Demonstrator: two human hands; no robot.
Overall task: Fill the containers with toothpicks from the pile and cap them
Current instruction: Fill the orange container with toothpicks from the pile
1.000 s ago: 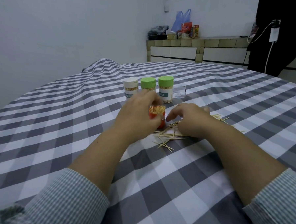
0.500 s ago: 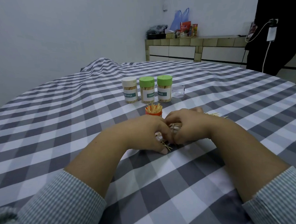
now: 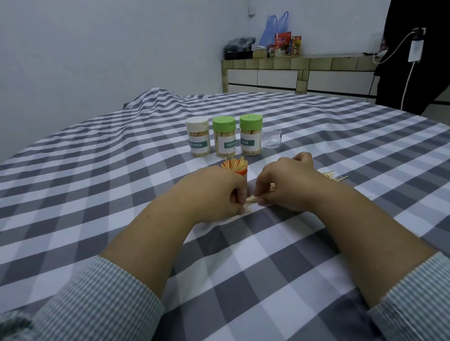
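An orange container (image 3: 238,169), uncapped and bristling with toothpicks, stands just behind my left hand (image 3: 212,194). My left hand and my right hand (image 3: 287,182) meet over the table and together pinch a small bundle of toothpicks (image 3: 252,199) lying level between their fingertips. More loose toothpicks (image 3: 332,176) lie to the right of my right hand; most of the pile is hidden under it. Three capped containers stand in a row behind: a white-capped one (image 3: 198,136) and two green-capped ones (image 3: 224,136) (image 3: 251,133).
A clear cap (image 3: 271,139) sits right of the capped row on the grey-checked tablecloth (image 3: 114,176). A tiled counter (image 3: 291,73) with bags runs along the back wall. A dark-clothed person (image 3: 420,42) stands at the far right by a charger cable.
My left hand let go of the orange container and came down to the pile. Both hands gathered toothpicks and now hold a bundle between them.
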